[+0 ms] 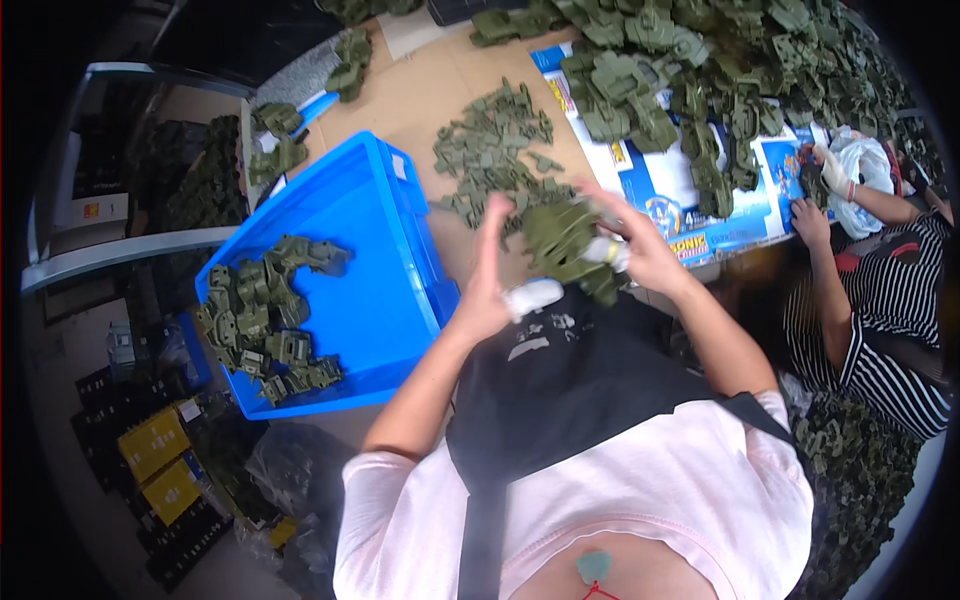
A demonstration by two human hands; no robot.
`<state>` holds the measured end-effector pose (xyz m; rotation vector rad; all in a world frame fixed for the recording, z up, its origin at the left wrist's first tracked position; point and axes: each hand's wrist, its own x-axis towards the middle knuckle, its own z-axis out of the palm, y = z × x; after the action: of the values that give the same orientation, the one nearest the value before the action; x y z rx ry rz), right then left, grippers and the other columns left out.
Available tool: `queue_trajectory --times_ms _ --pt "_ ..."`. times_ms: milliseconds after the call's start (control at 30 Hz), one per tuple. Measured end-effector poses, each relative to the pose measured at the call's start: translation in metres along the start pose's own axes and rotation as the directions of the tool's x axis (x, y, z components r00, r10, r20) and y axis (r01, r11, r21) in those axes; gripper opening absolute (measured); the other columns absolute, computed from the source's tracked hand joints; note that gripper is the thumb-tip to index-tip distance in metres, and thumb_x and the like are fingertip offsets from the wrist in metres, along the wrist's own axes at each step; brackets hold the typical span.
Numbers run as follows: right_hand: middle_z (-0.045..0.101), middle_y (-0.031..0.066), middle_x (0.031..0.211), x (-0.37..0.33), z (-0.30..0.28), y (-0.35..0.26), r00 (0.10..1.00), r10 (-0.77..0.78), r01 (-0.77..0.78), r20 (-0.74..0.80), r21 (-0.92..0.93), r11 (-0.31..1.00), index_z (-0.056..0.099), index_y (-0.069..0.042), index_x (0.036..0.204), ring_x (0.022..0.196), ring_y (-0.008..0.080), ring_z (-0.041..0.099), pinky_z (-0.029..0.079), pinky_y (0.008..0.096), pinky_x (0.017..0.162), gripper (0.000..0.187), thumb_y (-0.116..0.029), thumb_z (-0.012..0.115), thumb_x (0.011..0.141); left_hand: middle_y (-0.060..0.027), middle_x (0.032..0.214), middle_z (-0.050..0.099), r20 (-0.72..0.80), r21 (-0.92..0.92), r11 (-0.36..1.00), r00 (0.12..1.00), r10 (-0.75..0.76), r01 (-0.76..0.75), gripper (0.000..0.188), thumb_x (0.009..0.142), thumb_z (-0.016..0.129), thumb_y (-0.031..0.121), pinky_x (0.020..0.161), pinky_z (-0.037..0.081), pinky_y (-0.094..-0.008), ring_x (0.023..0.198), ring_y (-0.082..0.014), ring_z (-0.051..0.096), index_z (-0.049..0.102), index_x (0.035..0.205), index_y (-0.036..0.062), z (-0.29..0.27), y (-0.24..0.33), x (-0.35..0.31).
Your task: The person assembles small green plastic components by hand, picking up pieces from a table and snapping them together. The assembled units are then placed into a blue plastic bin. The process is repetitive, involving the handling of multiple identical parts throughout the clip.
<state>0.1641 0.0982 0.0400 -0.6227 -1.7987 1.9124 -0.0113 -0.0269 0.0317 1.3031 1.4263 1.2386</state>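
In front of my apron, my right hand (640,243) grips an olive-green moulded plastic part (562,240), which looks like a toy vehicle body; motion blurs it slightly. White wrapping covers one of that hand's fingertips. My left hand (486,285) is just left of the part, its fingers stretched out and its white-wrapped thumb pointing toward it. Nothing shows in the left hand. Beyond both hands, a loose pile of small green plastic pieces (490,140) lies on the cardboard tabletop (415,95).
A blue plastic bin (375,290) at the left holds several green parts (265,310). Large green parts (640,80) are heaped at the far right on printed blue-and-white cardboard (650,195). A co-worker in a striped shirt (890,300) works at the right beside a clear plastic bag (862,165).
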Motion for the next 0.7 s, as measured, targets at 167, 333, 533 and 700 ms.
queue_trajectory --times_ms 167,333,533,700 --pt "0.029 0.0122 0.14 -0.004 0.017 0.005 0.979 -0.082 0.112 -0.189 0.153 0.982 0.025 -0.004 0.138 0.127 0.0239 0.032 0.029 0.0349 0.102 0.076 -0.008 0.067 0.074 -0.014 0.146 0.015 -0.033 -0.262 0.964 0.999 0.024 -0.032 0.087 0.085 0.058 0.031 0.103 0.025 -0.0323 0.131 -0.0247 0.024 -0.004 0.142 0.009 0.016 -0.011 0.018" --pt "0.042 0.0167 0.131 -0.015 -0.023 -0.047 0.967 0.014 0.116 0.254 -0.489 0.864 0.031 -0.012 0.136 0.114 0.0351 0.044 0.037 0.0371 0.095 0.079 -0.007 0.067 0.067 -0.0169 0.131 0.043 0.219 0.079 0.996 0.976 0.011 -0.029 0.062 0.079 0.062 0.021 0.099 0.025 -0.0363 0.116 -0.0283 0.046 0.037 0.134 0.0067 0.022 0.0 0.01" --pt "0.05 0.0122 0.116 -0.061 -0.044 -0.021 0.998 -0.001 -0.016 -0.063 -0.262 0.965 0.038 -0.014 0.133 0.106 0.0258 0.05 0.042 0.0339 0.087 0.071 -0.004 0.067 0.069 -0.0183 0.13 0.041 0.154 0.184 0.982 0.988 0.01 -0.039 0.084 0.067 0.075 0.022 0.1 0.03 -0.0375 0.121 -0.0287 0.041 0.03 0.136 0.0071 0.006 0.011 0.017" --pt "0.047 0.011 0.125 -0.073 -0.036 0.008 0.977 -0.005 -0.034 -0.211 -0.185 0.982 0.042 -0.004 0.128 0.116 0.0205 0.045 0.036 0.0317 0.095 0.064 -0.009 0.071 0.071 -0.0108 0.124 0.048 0.12 0.084 0.996 0.993 -0.022 0.012 0.083 0.059 0.08 0.007 0.095 0.039 -0.0335 0.112 -0.0211 0.049 0.037 0.131 0.0039 -0.004 0.002 0.014"
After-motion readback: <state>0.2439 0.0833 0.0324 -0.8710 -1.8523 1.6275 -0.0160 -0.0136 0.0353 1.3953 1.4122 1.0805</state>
